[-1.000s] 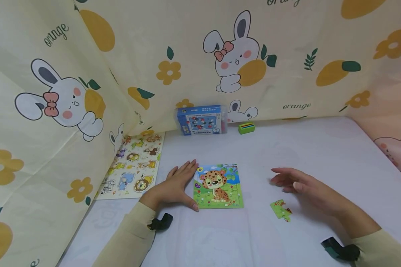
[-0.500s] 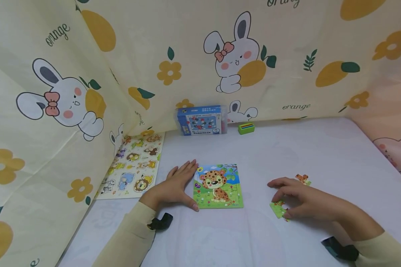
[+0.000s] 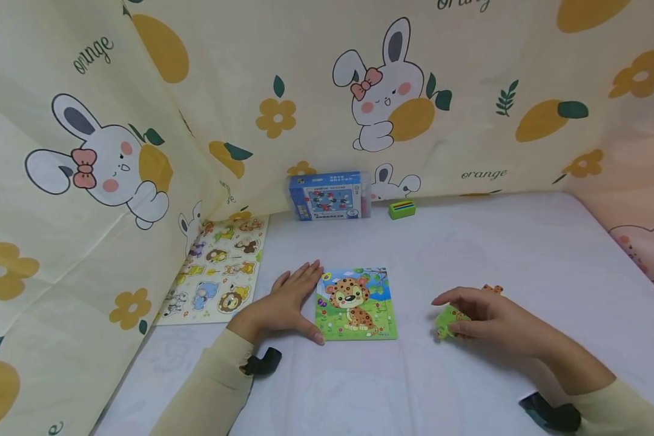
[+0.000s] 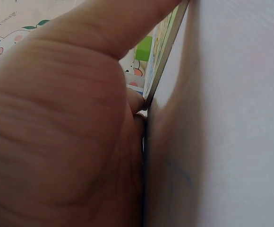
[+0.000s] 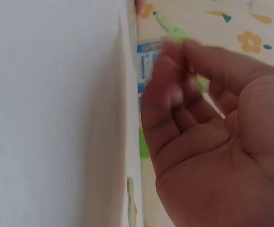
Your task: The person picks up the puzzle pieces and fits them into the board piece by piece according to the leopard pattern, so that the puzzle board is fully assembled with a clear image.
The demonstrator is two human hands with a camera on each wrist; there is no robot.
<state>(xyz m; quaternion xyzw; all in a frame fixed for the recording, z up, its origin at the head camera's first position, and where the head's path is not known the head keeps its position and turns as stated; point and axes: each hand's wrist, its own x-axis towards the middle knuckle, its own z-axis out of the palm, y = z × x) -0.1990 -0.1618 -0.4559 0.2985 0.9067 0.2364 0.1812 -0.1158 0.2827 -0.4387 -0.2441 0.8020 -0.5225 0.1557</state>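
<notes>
A square leopard jigsaw puzzle lies flat on the white tabletop in the head view. My left hand rests along its left side, fingers stretched to the upper corner and thumb tip at the lower one. To the right of the board, my right hand pinches a green puzzle piece between thumb and fingers. The right wrist view shows this piece raised off the table and partly covered by the fingers. Another puzzle piece, brown and orange, peeks out from behind the right hand.
A sheet of animal pictures lies left of the left hand. Toward the back stand a blue box and a small green block with coloured stripes. Rabbit-printed cloth walls the back and sides.
My right hand has come down to the green puzzle piece, pinched it and lifted it, turning it slightly. My left hand and the board have stayed put.
</notes>
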